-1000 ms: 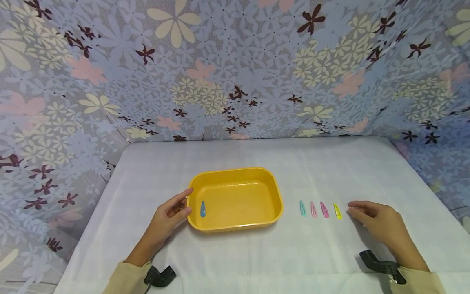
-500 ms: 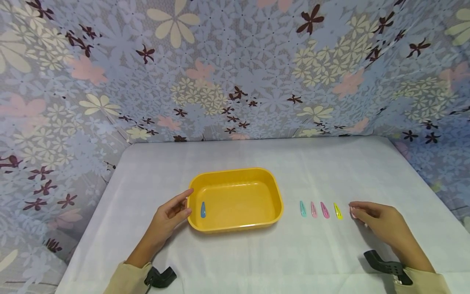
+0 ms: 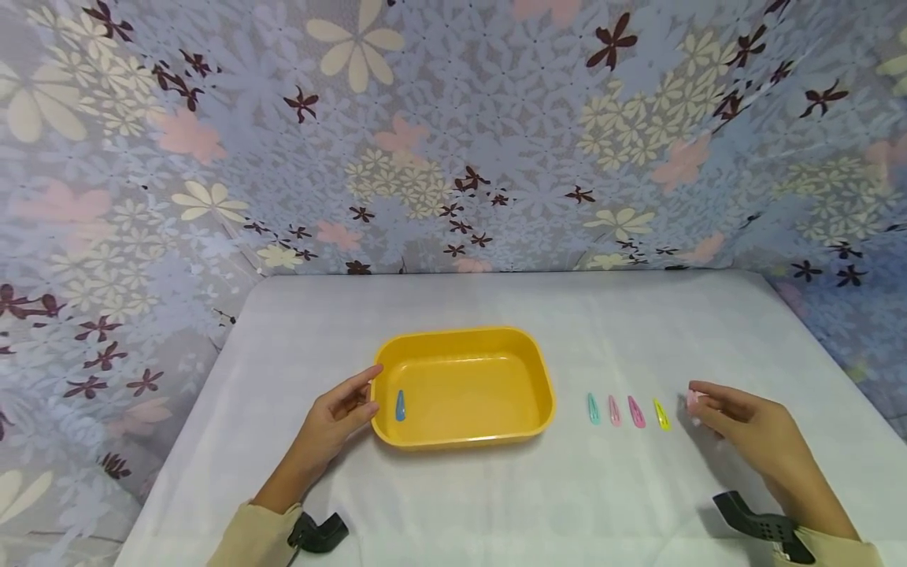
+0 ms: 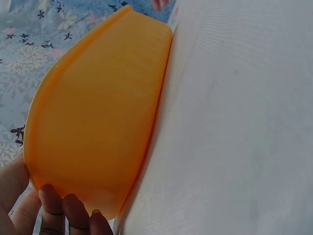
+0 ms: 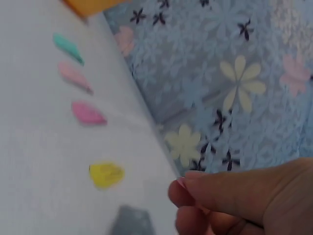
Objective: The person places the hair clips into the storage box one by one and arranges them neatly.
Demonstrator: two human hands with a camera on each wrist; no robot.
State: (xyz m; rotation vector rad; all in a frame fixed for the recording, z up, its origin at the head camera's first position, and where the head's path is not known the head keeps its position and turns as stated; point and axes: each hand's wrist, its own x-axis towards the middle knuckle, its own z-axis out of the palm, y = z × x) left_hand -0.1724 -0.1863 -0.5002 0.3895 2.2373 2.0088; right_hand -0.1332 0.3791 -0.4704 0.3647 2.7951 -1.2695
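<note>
My left hand (image 3: 333,413) holds the left end of a yellow plastic tray (image 3: 460,439), with fingers against its outer wall in the left wrist view. A blue snap hair clip (image 3: 400,405) lies inside, near the left end. Over the table at right, my right hand (image 3: 754,421) pinches a pale pink hair clip (image 3: 693,399) between thumb and fingers; most of it is hidden. To that hand's left lie a yellow hair clip (image 3: 662,414), a dark pink hair clip (image 3: 636,412), a light pink hair clip (image 3: 615,411) and a teal hair clip (image 3: 593,409), in a row.
A white cloth (image 3: 496,504) covers the table. Flower-patterned fabric (image 3: 453,142) hangs behind it and along both sides. Each wrist carries a black camera mount, such as the left mount (image 3: 317,534).
My right hand has picked the pale pink hair clip up off the table and raised it slightly. The left hand keeps its place on the tray. The head view has shifted a little.
</note>
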